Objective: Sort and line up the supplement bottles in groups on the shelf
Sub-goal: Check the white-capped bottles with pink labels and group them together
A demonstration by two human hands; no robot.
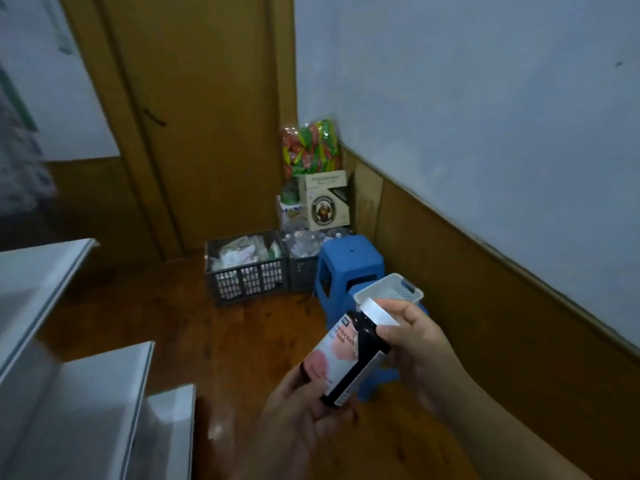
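Right of the white shelf point(79, 375), both our hands, left hand point(298, 414) and right hand point(412, 344), grasp one dark supplement bottle point(349, 358), label read; next it likely needs placing with its group.

2 dark crates point(247, 268) seen by the wooden door point(194, 116); blue stool point(349, 263) beside them, cardboard box point(325, 200) behind.

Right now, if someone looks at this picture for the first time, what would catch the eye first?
First, the dark bottle with a white cap and pink label, held low in the middle by the left hand at its base and the right hand near its cap. Behind it stands a blue stool by the wall, with a dark crate beside it. White shelves fill the left side.
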